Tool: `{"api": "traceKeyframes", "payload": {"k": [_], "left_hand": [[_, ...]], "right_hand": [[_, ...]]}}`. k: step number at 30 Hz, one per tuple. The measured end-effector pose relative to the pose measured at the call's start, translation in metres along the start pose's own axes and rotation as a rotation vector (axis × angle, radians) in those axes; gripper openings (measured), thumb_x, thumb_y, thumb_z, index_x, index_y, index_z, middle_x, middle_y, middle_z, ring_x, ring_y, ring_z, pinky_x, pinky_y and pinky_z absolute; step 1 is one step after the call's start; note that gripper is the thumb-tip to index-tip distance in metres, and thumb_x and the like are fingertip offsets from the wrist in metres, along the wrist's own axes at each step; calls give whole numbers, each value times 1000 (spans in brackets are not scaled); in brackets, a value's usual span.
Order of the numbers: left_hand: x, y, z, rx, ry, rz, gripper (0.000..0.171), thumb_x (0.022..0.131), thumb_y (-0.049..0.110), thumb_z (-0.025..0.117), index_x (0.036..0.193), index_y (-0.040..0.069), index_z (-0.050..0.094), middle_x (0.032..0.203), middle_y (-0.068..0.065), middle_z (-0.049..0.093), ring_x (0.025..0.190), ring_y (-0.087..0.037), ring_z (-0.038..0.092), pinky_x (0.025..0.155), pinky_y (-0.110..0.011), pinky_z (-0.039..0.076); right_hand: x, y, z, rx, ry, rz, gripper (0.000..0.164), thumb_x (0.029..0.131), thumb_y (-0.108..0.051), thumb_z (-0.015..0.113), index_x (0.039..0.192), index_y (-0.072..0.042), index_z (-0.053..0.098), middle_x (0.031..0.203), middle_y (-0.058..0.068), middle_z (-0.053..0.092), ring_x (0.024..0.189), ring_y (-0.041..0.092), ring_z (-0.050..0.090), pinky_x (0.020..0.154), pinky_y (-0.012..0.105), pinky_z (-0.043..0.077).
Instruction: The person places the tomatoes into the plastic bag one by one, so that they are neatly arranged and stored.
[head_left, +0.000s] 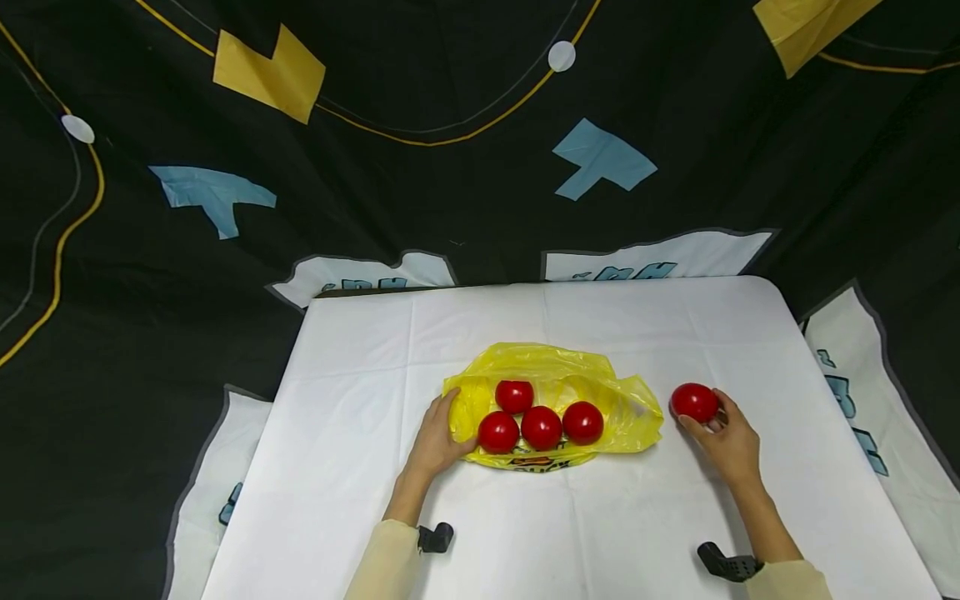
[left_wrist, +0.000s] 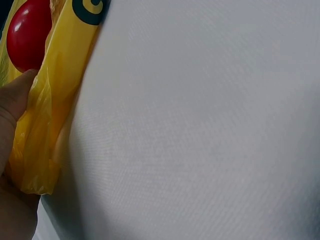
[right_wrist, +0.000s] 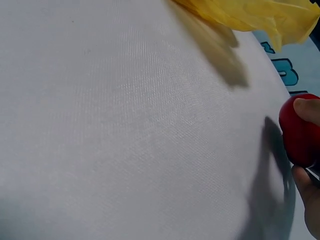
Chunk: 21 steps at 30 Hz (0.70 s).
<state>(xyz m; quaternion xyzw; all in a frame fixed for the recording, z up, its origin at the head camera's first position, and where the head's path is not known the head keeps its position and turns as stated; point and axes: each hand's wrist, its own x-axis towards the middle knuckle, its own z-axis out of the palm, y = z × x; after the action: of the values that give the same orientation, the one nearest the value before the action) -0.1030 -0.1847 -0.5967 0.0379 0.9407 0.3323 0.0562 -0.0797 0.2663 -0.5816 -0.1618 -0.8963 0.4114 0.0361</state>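
Observation:
A yellow plastic bag (head_left: 633, 417) lies spread on the white table, its opening facing up. Inside sit several smooth, shiny red balls (head_left: 541, 428). My left hand (head_left: 435, 442) grips the bag's left end; in the left wrist view the thumb (left_wrist: 17, 95) lies over the bag's edge, close to one ball (left_wrist: 30, 35). To the right of the bag, my right hand (head_left: 731, 442) holds another red ball (head_left: 693, 402) between thumb and fingers. That ball (right_wrist: 297, 132) also shows at the right wrist view's edge, with a shadow on the cloth below.
A white cloth (head_left: 352, 375) covers the table, with dark printed fabric (head_left: 450, 200) hanging behind it and around its sides. Black wrist mounts (head_left: 435, 537) stick out from both forearms. The bag's loose right end (right_wrist: 280, 20) reaches toward the right hand.

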Motion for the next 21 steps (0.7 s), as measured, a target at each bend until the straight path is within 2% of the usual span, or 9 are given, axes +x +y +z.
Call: {"api": "traceKeyframes", "payload": {"k": [11,12,14,17,19,21], "left_hand": [[0,1,-1,1,-7,-10,94,70,28,81,148,13,30,147,-15,33,132,-32,35,106,-47,33],[0,1,-1,1,-9,-10,94,70,29,81,148,13,29,147,-15,33,132,-32,35,106,-47,33],[0,1,-1,2,-8,-8,94,70,30,81,148,13,29,147,-15,33,132,-32,35,107,-47,32],[0,1,-1,0,-5,-2,94,71,30,81,147,12,30,147,-15,33,132,-32,35,107,-47,32],[0,1,-1,2,-8,-2,94,71,30,80,147,12,29,147,-15,33,132,-31,35,107,-46,32],[0,0,-1,1,-8,2,94,71,29,80,147,12,29,147,-15,34,131,-31,35,107,-46,32]], "right_hand": [[-11,-8,-8,33,7,26,80,83,-34,73,145,-3,34,131,30,48,112,44,51,92,53,45],[-12,-9,-9,31,10,22,79,82,-33,73,145,-3,35,131,30,49,112,43,52,91,52,46],[-13,-11,-10,31,14,17,79,81,-34,74,144,-4,36,131,29,49,111,42,52,87,36,51],[-8,9,-4,10,46,-27,83,80,-45,72,145,-8,38,129,26,53,108,39,55,80,33,54],[-9,9,-4,16,53,-35,84,79,-48,72,145,-9,37,128,26,53,107,39,54,75,29,55],[-11,7,-5,23,67,-44,84,78,-49,72,145,-10,38,127,25,54,107,38,54,76,31,55]]}}
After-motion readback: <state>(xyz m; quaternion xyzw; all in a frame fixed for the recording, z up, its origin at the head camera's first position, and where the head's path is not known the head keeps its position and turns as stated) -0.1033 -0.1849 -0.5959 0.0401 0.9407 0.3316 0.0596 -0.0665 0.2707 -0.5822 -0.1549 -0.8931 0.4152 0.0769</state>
